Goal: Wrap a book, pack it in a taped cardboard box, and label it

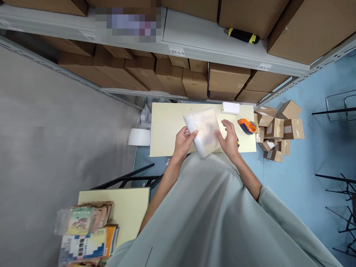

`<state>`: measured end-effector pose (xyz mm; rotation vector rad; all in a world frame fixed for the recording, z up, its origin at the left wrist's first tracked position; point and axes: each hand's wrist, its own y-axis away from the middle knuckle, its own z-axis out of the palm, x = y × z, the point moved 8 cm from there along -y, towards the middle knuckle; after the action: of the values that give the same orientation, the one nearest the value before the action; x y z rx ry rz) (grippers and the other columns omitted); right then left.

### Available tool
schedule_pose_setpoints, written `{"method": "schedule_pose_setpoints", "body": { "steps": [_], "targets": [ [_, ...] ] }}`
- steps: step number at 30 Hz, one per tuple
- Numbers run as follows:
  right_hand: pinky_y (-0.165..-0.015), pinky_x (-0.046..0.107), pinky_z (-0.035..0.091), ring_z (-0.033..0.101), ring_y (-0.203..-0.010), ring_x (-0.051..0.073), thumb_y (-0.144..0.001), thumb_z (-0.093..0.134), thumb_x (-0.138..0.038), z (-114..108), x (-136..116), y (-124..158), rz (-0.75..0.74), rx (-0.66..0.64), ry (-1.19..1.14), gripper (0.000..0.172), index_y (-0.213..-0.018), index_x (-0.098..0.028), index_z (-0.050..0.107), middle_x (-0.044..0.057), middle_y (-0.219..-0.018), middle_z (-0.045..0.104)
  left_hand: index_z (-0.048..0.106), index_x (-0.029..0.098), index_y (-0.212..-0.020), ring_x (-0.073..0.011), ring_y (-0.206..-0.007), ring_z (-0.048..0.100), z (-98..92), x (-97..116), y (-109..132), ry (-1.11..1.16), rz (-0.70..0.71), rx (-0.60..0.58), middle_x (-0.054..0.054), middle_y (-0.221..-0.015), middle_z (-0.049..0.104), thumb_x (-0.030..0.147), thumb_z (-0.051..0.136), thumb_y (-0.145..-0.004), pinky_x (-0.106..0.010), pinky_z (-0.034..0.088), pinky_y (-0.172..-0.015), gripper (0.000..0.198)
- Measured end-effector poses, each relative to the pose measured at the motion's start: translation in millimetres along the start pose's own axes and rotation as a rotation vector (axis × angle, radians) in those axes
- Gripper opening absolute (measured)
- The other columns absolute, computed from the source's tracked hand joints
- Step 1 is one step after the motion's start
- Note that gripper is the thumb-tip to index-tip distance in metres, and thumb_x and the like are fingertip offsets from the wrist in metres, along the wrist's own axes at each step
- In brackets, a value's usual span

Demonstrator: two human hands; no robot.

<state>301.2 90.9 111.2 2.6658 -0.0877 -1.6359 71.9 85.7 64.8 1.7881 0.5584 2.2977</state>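
My left hand is closed on the left edge of a flat packet in whitish, cloudy wrapping, its thumb lying on top. The packet is tilted and held above the pale yellow table; what is inside cannot be made out. At the packet's right edge is my right hand, fingers spread apart and the thumb at or touching the wrapping. Right of that hand, an orange and blue tape dispenser lies on the table. A small white box sits near the table's back edge.
Shelves of cardboard boxes rise behind the table, with a black and yellow utility knife on the upper shelf. Taped cartons pile up at the right. Books are stacked on a second table at lower left.
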Motion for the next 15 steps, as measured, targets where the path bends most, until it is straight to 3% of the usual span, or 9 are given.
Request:
{"method": "schedule_pose_setpoints", "body": {
  "steps": [3, 6, 10, 15],
  "targets": [
    [-0.12, 0.046, 0.059, 0.069, -0.139, 0.029, -0.115, 0.057, -0.044, 26, -39, 22, -0.24, -0.177, 0.225, 0.037, -0.144, -0.026, 0.072, 0.013, -0.148, 0.073, 0.067, 0.022, -0.11, -0.023, -0.094, 0.076, 0.5, -8, 0, -0.001, -0.015, 0.116, -0.006, -0.107, 0.082, 0.047, 0.094, -0.073, -0.03, 0.06, -0.075, 0.051],
    [-0.113, 0.046, 0.062, 0.071, -0.136, 0.032, -0.114, 0.062, -0.04, 58, -53, 44, -0.354, -0.324, 0.485, 0.039, -0.148, -0.024, 0.07, 0.016, -0.151, 0.073, 0.064, 0.024, -0.111, -0.0226, -0.096, 0.075, 6.0, -11, 2, -0.011, -0.016, 0.175, -0.004, -0.106, 0.078, 0.043, 0.088, -0.078, -0.031, 0.061, -0.077, 0.045],
    [-0.109, 0.046, 0.063, 0.071, -0.137, 0.034, -0.115, 0.054, -0.027, 72, -43, 49, -0.362, -0.267, 0.603, 0.044, -0.157, -0.021, 0.065, 0.019, -0.157, 0.07, 0.063, 0.024, -0.115, -0.0249, -0.105, 0.076, 14.1, -9, 10, -0.013, -0.009, 0.188, -0.005, -0.111, 0.076, 0.044, 0.086, -0.082, -0.035, 0.065, -0.085, 0.045],
    [-0.11, 0.042, 0.062, 0.078, -0.125, 0.032, -0.112, 0.058, -0.035, 50, -20, 23, -0.226, -0.17, 0.315, 0.038, -0.143, -0.024, 0.076, 0.016, -0.144, 0.079, 0.064, 0.025, -0.116, -0.028, -0.118, 0.078, 22.6, -7, 18, 0.058, 0.01, 0.081, -0.008, -0.13, 0.076, 0.057, 0.09, -0.085, -0.04, 0.067, -0.096, 0.052]
  ]
}}
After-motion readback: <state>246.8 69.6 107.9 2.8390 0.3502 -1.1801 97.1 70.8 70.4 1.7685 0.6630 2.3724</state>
